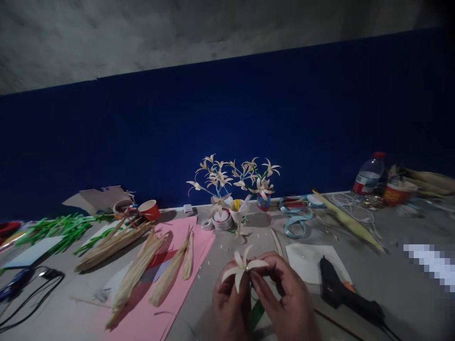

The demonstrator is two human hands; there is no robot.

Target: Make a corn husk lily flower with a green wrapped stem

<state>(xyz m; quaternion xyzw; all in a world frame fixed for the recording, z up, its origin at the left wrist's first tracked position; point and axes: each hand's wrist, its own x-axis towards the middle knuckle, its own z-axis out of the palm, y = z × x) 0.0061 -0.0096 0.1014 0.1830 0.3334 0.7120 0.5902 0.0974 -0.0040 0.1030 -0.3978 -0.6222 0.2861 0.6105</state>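
Note:
My left hand (232, 296) and my right hand (284, 293) come together at the table's near middle, fingers closed around a cream-coloured handmade flower (242, 268) with pointed, spreading petals. Its base lies between the fingertips of both hands, and the stem is mostly hidden. A green strip (257, 312) shows below, between the palms. To the right, a black glue gun (346, 291) rests partly on a white paper sheet (314, 260). Behind my hands, finished flowers of the same kind (216, 177) stand in small cups, and a single one (241, 233) lies on the table.
Dried corn husks (138, 274) lie on pink paper (185, 284) at left, near green pipe cleaners (60, 232) and a dark cable (42, 293). Blue ribbon (296, 225), a yellowish husk (348, 222) and a plastic bottle (368, 175) are at right. A blue panel (227, 118) borders the back.

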